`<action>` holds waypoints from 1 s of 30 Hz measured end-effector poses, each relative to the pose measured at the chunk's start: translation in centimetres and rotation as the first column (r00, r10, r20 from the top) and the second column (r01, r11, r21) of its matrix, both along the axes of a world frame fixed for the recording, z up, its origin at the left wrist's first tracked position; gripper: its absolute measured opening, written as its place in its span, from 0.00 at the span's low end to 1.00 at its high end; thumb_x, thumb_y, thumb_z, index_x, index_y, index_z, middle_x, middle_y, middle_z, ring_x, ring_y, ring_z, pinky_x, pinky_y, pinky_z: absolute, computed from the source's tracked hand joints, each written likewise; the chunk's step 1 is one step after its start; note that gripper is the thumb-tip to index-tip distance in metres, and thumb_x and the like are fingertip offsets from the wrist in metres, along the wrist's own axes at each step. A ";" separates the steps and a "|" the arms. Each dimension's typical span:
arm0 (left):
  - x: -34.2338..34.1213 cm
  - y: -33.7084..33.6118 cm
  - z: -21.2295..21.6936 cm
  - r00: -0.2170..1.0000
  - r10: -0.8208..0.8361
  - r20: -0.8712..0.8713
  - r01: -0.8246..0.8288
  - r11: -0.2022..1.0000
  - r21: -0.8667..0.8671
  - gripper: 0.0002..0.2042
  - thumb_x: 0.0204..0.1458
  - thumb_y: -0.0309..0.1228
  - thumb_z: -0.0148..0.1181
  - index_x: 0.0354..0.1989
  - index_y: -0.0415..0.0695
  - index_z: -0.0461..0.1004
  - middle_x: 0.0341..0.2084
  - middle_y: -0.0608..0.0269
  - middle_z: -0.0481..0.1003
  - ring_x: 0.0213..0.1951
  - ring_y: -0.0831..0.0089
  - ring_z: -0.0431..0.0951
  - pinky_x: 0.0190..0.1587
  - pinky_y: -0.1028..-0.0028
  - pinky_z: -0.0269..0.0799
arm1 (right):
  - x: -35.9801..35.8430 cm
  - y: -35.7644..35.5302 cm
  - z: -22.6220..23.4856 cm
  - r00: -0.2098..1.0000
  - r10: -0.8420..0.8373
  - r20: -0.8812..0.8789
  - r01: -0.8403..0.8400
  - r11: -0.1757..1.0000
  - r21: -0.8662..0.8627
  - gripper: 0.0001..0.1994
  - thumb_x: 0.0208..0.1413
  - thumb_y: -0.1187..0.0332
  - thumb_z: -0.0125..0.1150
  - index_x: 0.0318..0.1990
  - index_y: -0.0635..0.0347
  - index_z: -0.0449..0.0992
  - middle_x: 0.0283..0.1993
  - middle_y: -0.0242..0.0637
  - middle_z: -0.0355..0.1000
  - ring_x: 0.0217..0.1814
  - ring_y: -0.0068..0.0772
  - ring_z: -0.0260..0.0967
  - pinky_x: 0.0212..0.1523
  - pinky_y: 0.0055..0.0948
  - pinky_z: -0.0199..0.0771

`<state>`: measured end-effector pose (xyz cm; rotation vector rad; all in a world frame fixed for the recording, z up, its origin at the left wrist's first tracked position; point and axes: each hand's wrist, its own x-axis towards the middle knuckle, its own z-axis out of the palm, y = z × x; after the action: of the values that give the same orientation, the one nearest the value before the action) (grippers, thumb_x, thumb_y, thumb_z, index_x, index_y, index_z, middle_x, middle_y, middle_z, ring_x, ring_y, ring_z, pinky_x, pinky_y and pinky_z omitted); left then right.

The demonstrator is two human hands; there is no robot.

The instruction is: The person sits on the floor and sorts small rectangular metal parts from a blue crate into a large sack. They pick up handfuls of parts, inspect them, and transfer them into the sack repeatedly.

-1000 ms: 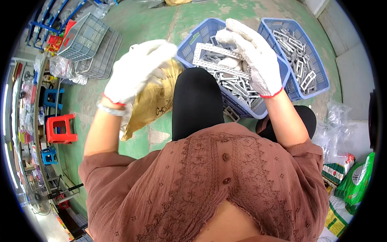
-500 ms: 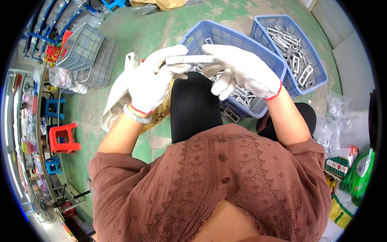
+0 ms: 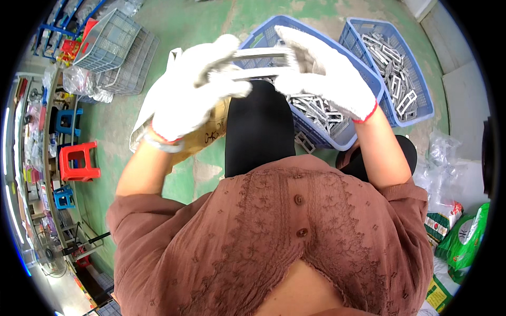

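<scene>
Far to the left, against the wall, small plastic stools stand in a row, a red stool nearest and a blue stool behind it, with empty grey crates stacked on the green floor beyond them, well apart from the seated person and seemingly set aside. Nearer in, a brown paper sack with a pale liner lies open beside the person's left knee, just under the left hand; it seems placed there so that things can be dropped into it without reaching. That hand wears a white knit glove and is curled closed around the left end of a flat metal frame, a light-coloured rectangular piece held level in front of the chest, above the black-trousered knee. The right hand, gloved the same way, is closed over the frame's right end, fingers folded on top, so the piece is braced between both hands, likely to keep it steady while it is checked or worked. Directly below and beyond the frame sits a blue basket full of similar metal frames, close against the right knee, within easy reach. A second blue basket, further right, holds more of the same pieces. At the right edge lie clear plastic bags and a green bag.
</scene>
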<state>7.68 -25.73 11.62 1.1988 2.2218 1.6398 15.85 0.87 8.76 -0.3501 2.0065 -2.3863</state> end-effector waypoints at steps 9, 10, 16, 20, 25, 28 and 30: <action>-2.3 -15.1 3.0 0.725 0.683 0.088 -0.665 0.728 -0.169 0.21 0.57 0.28 0.61 0.58 0.31 0.70 0.49 0.53 0.77 0.49 0.69 0.79 0.55 0.72 0.73 | -6.6 13.9 -14.3 0.912 -0.386 0.137 0.022 0.381 0.924 0.48 0.43 0.42 0.72 0.67 0.63 0.63 0.67 0.52 0.65 0.70 0.48 0.62 0.69 0.37 0.59; -2.4 -16.6 2.2 0.682 0.723 0.111 -0.683 0.684 -0.256 0.21 0.57 0.29 0.61 0.57 0.31 0.71 0.48 0.53 0.78 0.47 0.70 0.79 0.54 0.73 0.74 | -6.6 14.2 -15.5 0.905 -0.381 0.190 -0.063 0.322 0.945 0.47 0.42 0.44 0.72 0.67 0.63 0.64 0.67 0.51 0.66 0.69 0.48 0.63 0.69 0.37 0.60; -3.4 -17.6 -3.8 0.593 0.791 0.154 -0.579 0.551 -0.601 0.21 0.51 0.28 0.66 0.53 0.31 0.74 0.44 0.56 0.79 0.45 0.71 0.78 0.50 0.74 0.74 | -8.9 12.4 -22.3 0.936 -0.278 0.215 -0.224 0.001 0.975 0.36 0.41 0.60 0.71 0.62 0.53 0.67 0.62 0.48 0.68 0.64 0.48 0.68 0.61 0.45 0.71; -4.4 -14.3 -4.2 0.547 0.801 0.241 -0.522 0.552 -0.650 0.25 0.56 0.34 0.66 0.59 0.34 0.70 0.49 0.54 0.77 0.48 0.70 0.78 0.51 0.71 0.74 | -13.1 10.3 -26.1 0.946 -0.205 0.252 -0.249 0.039 0.968 0.42 0.41 0.68 0.70 0.67 0.46 0.57 0.67 0.46 0.62 0.64 0.49 0.68 0.58 0.49 0.72; -6.4 -10.8 -3.3 0.483 0.768 0.420 -0.380 0.617 -0.689 0.27 0.58 0.38 0.62 0.63 0.37 0.67 0.53 0.57 0.75 0.48 0.72 0.76 0.50 0.73 0.72 | -18.2 7.5 -31.9 0.985 -0.066 0.159 -0.163 -0.046 0.986 0.32 0.54 0.71 0.57 0.67 0.41 0.56 0.67 0.47 0.59 0.63 0.55 0.66 0.56 0.53 0.71; -7.5 -7.6 -4.3 0.605 0.731 0.316 -0.266 0.560 -0.785 0.24 0.56 0.33 0.65 0.59 0.35 0.71 0.48 0.58 0.77 0.44 0.75 0.77 0.46 0.75 0.73 | -20.2 6.2 -34.4 0.990 -0.047 0.130 -0.135 -0.121 0.983 0.37 0.46 0.74 0.64 0.66 0.41 0.57 0.63 0.43 0.62 0.61 0.53 0.67 0.51 0.49 0.74; -8.8 -7.1 -4.7 0.458 0.844 0.280 -0.283 0.436 -0.854 0.17 0.55 0.26 0.64 0.52 0.33 0.75 0.40 0.60 0.80 0.38 0.77 0.78 0.39 0.78 0.74 | -20.6 5.9 -35.7 0.983 -0.029 0.180 -0.182 -0.179 0.967 0.38 0.44 0.73 0.67 0.65 0.41 0.59 0.62 0.42 0.63 0.59 0.54 0.67 0.49 0.48 0.74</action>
<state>-1.09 -32.85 6.94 -0.5199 2.4025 0.8190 -4.71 6.82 -26.93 -0.1571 2.7822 -0.0071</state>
